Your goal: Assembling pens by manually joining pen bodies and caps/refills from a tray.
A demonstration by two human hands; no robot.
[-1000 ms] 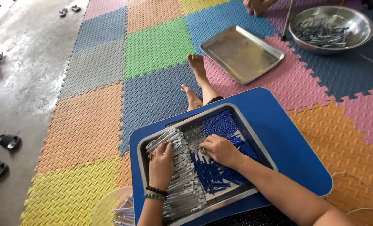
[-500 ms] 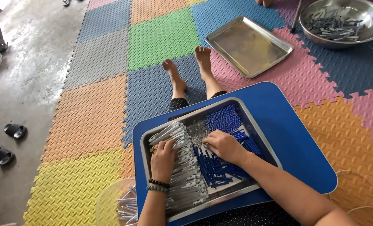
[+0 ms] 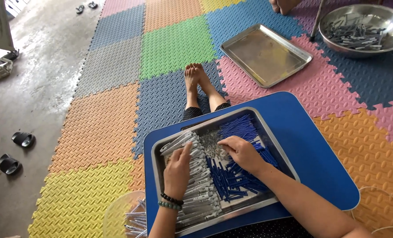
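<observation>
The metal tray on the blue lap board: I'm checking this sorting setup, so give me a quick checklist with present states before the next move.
1. Metal tray fully on the blue lap board: ok.
2. Left hand resting on the silver-grey pieces: ok.
3. Right hand on the blue pieces: ok.
4. Silver and blue piles kept apart: ok, a small loose heap lies between.
5. Empty tray on the mat: ok.
6. What the right fingers pinch: cannot tell.
</observation>
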